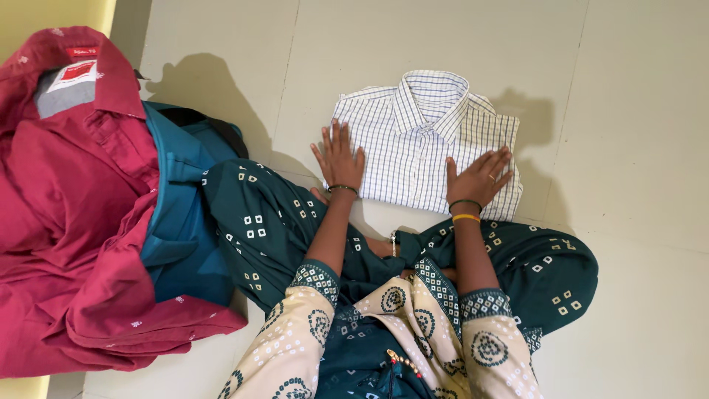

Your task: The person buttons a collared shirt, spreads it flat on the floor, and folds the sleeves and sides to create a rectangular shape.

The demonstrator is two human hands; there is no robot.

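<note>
No containers in view; clothes lie straight on the floor [635,185].

Floor = pale cream tiles w/ thin grout lines, one running diag. past the shirt's right side. Strong light from the right, so dark shadows fall on the tiles to the left of things. Yellow strip at far left edge; can't tell what it is.

Checked shirt [425,140]: white w/ fine dark grid, folded into a neat rectangle, front up, buttoned. Collar points away from the person, hem end toward the knees. Long axis runs roughly near-to-far, tilted slightly. It sits on the floor just in front of the person's crossed legs, centre of view.

Left hand [339,157]: flat, fingers spread wide, palm down on the shirt's left edge; holding nothing. Right hand [479,177]: flat, fingers together-ish, pressed on the lower right part; also holding nothing. Bangles on both wrists.

To the person's left: heap of loose clothes, a maroon shirt [66,207] on top, teal garment [181,214] under/beside it, touching the knee.
</note>
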